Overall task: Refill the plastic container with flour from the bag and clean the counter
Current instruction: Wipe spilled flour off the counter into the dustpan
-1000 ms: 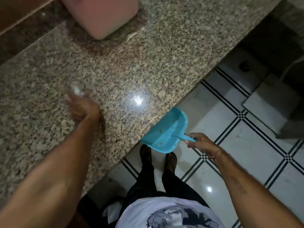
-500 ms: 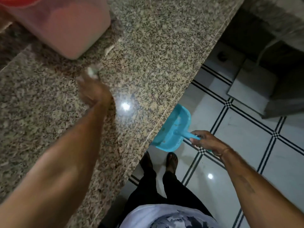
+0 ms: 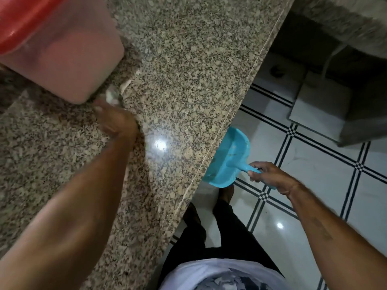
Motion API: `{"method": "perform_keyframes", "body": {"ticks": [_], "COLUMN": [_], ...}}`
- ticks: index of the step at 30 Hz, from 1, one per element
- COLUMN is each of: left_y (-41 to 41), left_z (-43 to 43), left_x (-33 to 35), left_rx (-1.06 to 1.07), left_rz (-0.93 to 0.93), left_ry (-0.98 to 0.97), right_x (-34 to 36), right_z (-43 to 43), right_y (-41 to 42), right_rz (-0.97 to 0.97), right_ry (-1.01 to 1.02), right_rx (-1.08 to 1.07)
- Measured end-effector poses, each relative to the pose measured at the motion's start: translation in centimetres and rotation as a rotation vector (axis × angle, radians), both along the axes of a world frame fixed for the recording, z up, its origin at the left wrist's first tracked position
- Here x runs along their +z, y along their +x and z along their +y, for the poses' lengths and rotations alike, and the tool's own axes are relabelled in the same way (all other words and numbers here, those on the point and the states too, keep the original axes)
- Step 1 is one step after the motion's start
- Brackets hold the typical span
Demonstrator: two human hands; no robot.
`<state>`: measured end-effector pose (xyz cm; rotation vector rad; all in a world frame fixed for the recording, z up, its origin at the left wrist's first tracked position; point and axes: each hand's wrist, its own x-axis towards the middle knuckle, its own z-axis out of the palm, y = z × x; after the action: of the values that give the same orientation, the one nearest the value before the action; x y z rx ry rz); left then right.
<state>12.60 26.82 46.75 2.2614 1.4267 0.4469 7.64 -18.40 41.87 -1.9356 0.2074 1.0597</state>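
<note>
A translucent plastic container (image 3: 62, 57) with a red lid (image 3: 18, 19) stands at the top left of the speckled granite counter (image 3: 188, 70). My left hand (image 3: 116, 122) lies on the counter just below the container's corner, closed on a small white cloth (image 3: 111, 95) that touches the container's base. It is blurred. My right hand (image 3: 270, 174) grips the handle of a blue dustpan (image 3: 228, 158), held below the counter's front edge with its mouth against the edge. A few specks lie in the pan. No flour bag is in view.
A pale scrap (image 3: 126, 83) lies on the counter beside the cloth. Below are white floor tiles (image 3: 314, 185) with black lines, my feet (image 3: 226, 193) near the counter, a grey block (image 3: 320, 109) and a dark recess at the top right.
My left hand with the cloth has slid up the counter to the container's corner. The dustpan stays at the counter edge. The view has shifted, showing more of the container.
</note>
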Motion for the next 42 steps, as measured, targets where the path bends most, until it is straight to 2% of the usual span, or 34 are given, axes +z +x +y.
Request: {"method": "perform_keyframes", "body": {"ticks": [1, 3, 4, 7, 8, 9, 12, 13, 15, 17, 19, 21, 23, 25, 27, 28, 29, 33, 36, 39, 40, 42], "left_y": [1.2, 3.1, 3.7, 4.1, 4.2, 4.5, 6.5, 7.4, 9.5, 11.0, 11.7, 11.9, 12.2, 12.5, 13.3, 13.8, 14.3, 16.0, 13.4, 9.8, 9.8, 11.7], "left_z": [0.9, 0.1, -1.3, -6.3, -7.2, -7.3, -4.8, -1.8, 7.6, 9.9, 1.2, -9.3, -12.1, -9.5, -5.3, -3.7, -2.9, -8.6, -16.3, -18.9, -18.6, -16.6], "left_x": [0.1, 0.3, 0.2, 0.3, 0.3, 0.1, -0.5, -3.1, -14.8, -17.5, -11.2, -1.3, 1.1, -0.1, -1.4, -1.8, -2.4, -1.7, -0.8, -1.2, -1.0, -1.3], "left_rx": [0.055, 0.033, -0.064, -0.595, -0.693, -0.676, -0.144, -0.012, 0.031, -0.074, -0.305, -0.692, -0.834, -0.659, -0.257, -0.129, -0.124, -0.607, -0.850, -1.094, -1.130, -1.050], "left_rz": [0.044, 0.122, 0.103, -0.026, -0.026, -0.055, 0.042, 0.086, 0.025, -0.017, 0.025, -0.043, -0.097, -0.064, 0.092, 0.196, 0.235, 0.072, 0.126, 0.113, 0.091, 0.015], "left_ry": [-0.033, -0.025, 0.025, 0.170, 0.180, 0.194, 0.205, 0.182, 0.226, 0.248, 0.248, 0.162, 0.116, 0.186, 0.162, 0.110, 0.100, 0.185, 0.194, 0.090, 0.043, 0.007], "right_x": [-0.3, -0.9, -1.2, -1.3, -1.4, -1.6, -2.3, -2.5, -2.6, -2.7, -2.6, -2.3, -2.1, -2.5, -3.3, -3.9, -4.3, -5.0, -5.3, -5.0, -4.9, -4.8], "right_z": [-0.2, -0.5, -0.7, -1.4, -1.8, -2.2, -3.3, -3.6, -3.8, -4.1, -4.1, -3.9, -3.9, -4.5, -5.4, -5.9, -6.2, -6.6, -6.5, -6.0, -5.9, -5.7], "right_y": [0.5, 1.5, 2.1, 4.2, 5.0, 5.8, 8.4, 9.2, 10.7, 12.1, 13.3, 14.4, 15.4, 16.3, 16.9, 17.1, 17.2, 16.7, 16.0, 15.4, 15.2, 14.9], "right_rz": [0.002, 0.018, 0.026, 0.047, 0.051, 0.053, 0.052, 0.051, 0.055, 0.055, 0.075, 0.088, 0.108, 0.117, 0.130, 0.131, 0.136, 0.151, 0.150, 0.155, 0.161, 0.164], "right_ry": [0.002, 0.014, 0.022, 0.049, 0.055, 0.060, 0.064, 0.073, 0.088, 0.120, 0.163, 0.206, 0.221, 0.224, 0.215, 0.212, 0.203, 0.184, 0.183, 0.201, 0.216, 0.238], "right_rx": [0.014, 0.038, 0.051, 0.088, 0.096, 0.112, 0.133, 0.137, 0.148, 0.165, 0.174, 0.166, 0.154, 0.165, 0.180, 0.177, 0.172, 0.158, 0.163, 0.134, 0.123, 0.101]}}
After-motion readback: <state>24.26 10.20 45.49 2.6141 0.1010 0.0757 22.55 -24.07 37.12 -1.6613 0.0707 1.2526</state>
